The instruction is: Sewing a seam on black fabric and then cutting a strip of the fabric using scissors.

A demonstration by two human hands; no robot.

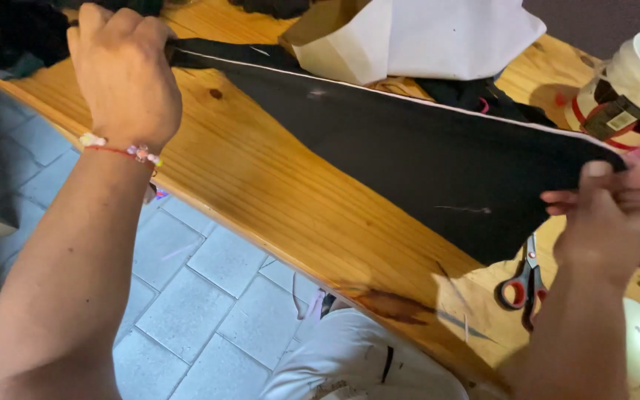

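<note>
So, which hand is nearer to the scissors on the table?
Right. The right hand holds one end of the black cloth just above the scissors. The left hand grips the other end, far across the table.

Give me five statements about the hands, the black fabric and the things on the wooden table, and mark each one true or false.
1. Both hands hold the black fabric stretched between them. True: the left hand grips one end, the right hand the other.
2. The scissors have blue handles. False: the handles are red and black.
3. The left wrist wears a red string bracelet with beads. True.
4. The scissors are in the right hand. False: they lie on the wooden table under the fabric's edge.
5. The tape roll sits by the left hand. False: it stands beyond the right hand.
</note>
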